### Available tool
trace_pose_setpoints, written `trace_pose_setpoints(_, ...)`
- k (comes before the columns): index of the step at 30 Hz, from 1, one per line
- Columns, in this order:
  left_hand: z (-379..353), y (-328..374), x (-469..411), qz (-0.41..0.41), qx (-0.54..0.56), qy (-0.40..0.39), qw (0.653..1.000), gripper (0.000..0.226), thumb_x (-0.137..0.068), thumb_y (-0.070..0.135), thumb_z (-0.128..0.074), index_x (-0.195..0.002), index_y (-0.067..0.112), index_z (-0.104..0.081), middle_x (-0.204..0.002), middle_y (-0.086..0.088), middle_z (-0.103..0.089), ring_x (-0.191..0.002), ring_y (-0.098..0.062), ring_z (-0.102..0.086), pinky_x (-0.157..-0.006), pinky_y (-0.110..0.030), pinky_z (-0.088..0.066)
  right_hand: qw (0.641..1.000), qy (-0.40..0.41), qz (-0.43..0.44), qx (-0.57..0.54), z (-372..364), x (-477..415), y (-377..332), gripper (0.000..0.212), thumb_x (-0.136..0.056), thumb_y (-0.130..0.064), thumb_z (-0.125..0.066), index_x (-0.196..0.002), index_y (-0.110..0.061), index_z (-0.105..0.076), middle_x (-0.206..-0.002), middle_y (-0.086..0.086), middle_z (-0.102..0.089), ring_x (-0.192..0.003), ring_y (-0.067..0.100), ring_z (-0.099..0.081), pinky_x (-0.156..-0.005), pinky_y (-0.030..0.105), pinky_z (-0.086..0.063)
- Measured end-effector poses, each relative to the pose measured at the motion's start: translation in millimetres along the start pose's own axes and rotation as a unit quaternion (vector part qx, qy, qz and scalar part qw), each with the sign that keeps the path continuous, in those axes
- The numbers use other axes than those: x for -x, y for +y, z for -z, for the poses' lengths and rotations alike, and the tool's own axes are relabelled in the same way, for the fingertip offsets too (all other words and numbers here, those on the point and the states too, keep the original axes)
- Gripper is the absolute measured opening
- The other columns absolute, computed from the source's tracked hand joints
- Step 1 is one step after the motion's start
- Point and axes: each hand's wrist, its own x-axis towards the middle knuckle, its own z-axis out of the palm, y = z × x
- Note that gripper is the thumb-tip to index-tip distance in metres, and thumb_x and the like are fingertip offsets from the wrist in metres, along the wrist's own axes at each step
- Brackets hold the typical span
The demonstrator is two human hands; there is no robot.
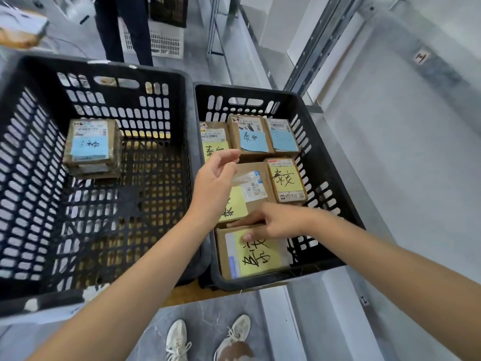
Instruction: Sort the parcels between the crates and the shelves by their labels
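Observation:
Two black perforated crates stand side by side. The left crate (31,142) holds one stack of brown parcels with a blue label (89,145) in its far left corner. The right crate (335,204) holds several cardboard parcels with yellow or blue handwritten labels. My right hand (270,222) reaches into the right crate and its fingers rest on the far edge of the nearest parcel (253,252), which has a yellow label. My left hand (216,178) hovers above the middle parcel (250,190), fingers relaxed and holding nothing.
A grey metal shelf frame (307,53) with white shelf boards runs along the right. A white perforated crate (161,43) and a person's dark-trousered legs (122,29) stand beyond the crates. My shoes (205,340) are on the grey floor below.

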Motion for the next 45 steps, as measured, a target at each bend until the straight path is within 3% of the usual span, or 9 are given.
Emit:
trace_pose_setpoints(6, -0.4, 0.7, 0.4, -0.001, -0.008, 0.003, 1.0, 0.027, -0.099, 0.014, -0.049, -0.118, 0.025, -0.065, -0.116, 0.016, -0.066, -0.115, 0.003, -0.059, -0.106, -0.035, -0.048, 0.995, 0.047, 0.02, -0.087, -32.4, -18.3, 21.9, 0.053, -0.083, -0.046, -0.074, -0.133, -0.037, -0.058, -0.13, -0.015, -0.061, -0.12, 0.004, -0.056, -0.102, 0.026, -0.045)
trace_pose_setpoints(10, -0.9, 1.6, 0.2, -0.002, -0.016, 0.003, 1.0, 0.027, -0.099, 0.013, -0.049, -0.119, 0.023, -0.065, -0.117, 0.017, -0.065, -0.116, 0.003, -0.059, -0.106, -0.035, -0.048, 0.996, 0.037, 0.002, -0.082, -48.4, -35.5, 28.0, 0.053, -0.08, -0.042, -0.077, -0.129, -0.043, -0.057, -0.12, -0.022, -0.063, -0.109, -0.005, -0.058, -0.092, 0.018, -0.045)
trace_pose_setpoints(14, -1.2, 1.5, 0.2, 0.002, -0.018, 0.003, 1.0, 0.027, -0.099, 0.014, -0.049, -0.117, 0.025, -0.066, -0.116, 0.017, -0.066, -0.115, 0.002, -0.059, -0.106, -0.035, -0.048, 0.999, 0.044, -0.012, -0.008, -65.2, -59.3, 32.0, 0.065, -0.085, -0.029, -0.076, -0.144, -0.023, -0.048, -0.146, -0.001, -0.051, -0.131, 0.018, -0.048, -0.102, 0.027, -0.038)
trace_pose_setpoints(19, -2.0, 0.1, -0.1, -0.006, -0.038, -0.007, 0.999, 0.028, -0.1, 0.015, -0.048, -0.118, 0.024, -0.066, -0.117, 0.016, -0.066, -0.115, 0.001, -0.059, -0.103, -0.028, -0.048, 0.991, 0.031, -0.014, 0.129, -67.1, -67.7, 16.1, 0.071, -0.089, -0.019, -0.071, -0.151, -0.018, -0.037, -0.155, 0.009, -0.035, -0.141, 0.031, -0.032, -0.115, 0.042, -0.032)
trace_pose_setpoints(25, -1.4, -0.4, 0.6, -0.026, -0.097, -0.042, 0.994, 0.028, -0.101, 0.013, -0.047, -0.121, 0.021, -0.065, -0.115, 0.017, -0.065, -0.112, 0.009, -0.055, -0.086, -0.001, -0.042, 0.993, 0.097, -0.06, 0.026, -50.1, -28.0, 10.2, 0.034, -0.097, -0.037, -0.058, -0.128, -0.023, -0.061, -0.13, 0.002, -0.061, -0.119, 0.021, -0.056, -0.099, 0.037, -0.047)
trace_pose_setpoints(28, -6.2, 0.4, 3.6, -0.039, -0.157, -0.061, 0.985, 0.03, -0.101, 0.014, -0.046, -0.127, 0.02, -0.06, -0.112, 0.015, -0.062, -0.092, 0.012, -0.055, -0.079, -0.005, -0.041, 0.983, 0.169, -0.063, 0.03, -37.5, 5.5, 13.1, 0.027, -0.098, -0.03, -0.057, -0.123, -0.023, -0.064, -0.126, -0.002, -0.064, -0.114, 0.015, -0.058, -0.097, 0.032, -0.048)
trace_pose_setpoints(32, -18.0, 5.7, 13.0, -0.098, -0.302, -0.079, 0.945, 0.037, -0.1, 0.018, -0.049, -0.137, 0.014, -0.049, -0.138, 0.002, -0.049, -0.132, -0.012, -0.04, -0.106, -0.022, -0.025, 0.949, 0.304, -0.069, 0.053, -26.5, 58.9, 16.5, 0.033, -0.1, -0.028, -0.054, -0.132, -0.021, -0.058, -0.133, -0.003, -0.056, -0.121, 0.014, -0.053, -0.103, 0.036, -0.046)
trace_pose_setpoints(40, -101.4, 72.5, 57.2, -0.305, -0.413, -0.207, 0.833, 0.055, -0.098, 0.025, -0.054, -0.149, 0.013, -0.038, -0.156, -0.003, -0.034, -0.146, -0.014, -0.023, -0.116, -0.022, -0.008, 0.836, 0.53, -0.12, 0.082, -32.7, 192.1, 20.5, 0.048, -0.101, -0.032, -0.051, -0.146, -0.019, -0.044, -0.147, -0.001, -0.047, -0.134, 0.017, -0.044, -0.109, 0.032, -0.036)
trace_pose_setpoints(45, -167.4, 119.9, 115.4, -0.365, -0.352, -0.246, 0.826, 0.052, -0.099, 0.024, -0.054, -0.148, 0.013, -0.04, -0.155, -0.001, -0.035, -0.145, -0.015, -0.027, -0.116, -0.023, -0.014, 0.761, 0.625, -0.169, 0.036, -60.6, 293.5, 24.9, 0.053, -0.102, -0.037, -0.047, -0.151, -0.019, -0.035, -0.156, 0.0, -0.036, -0.144, 0.017, -0.032, -0.114, 0.03, -0.026)
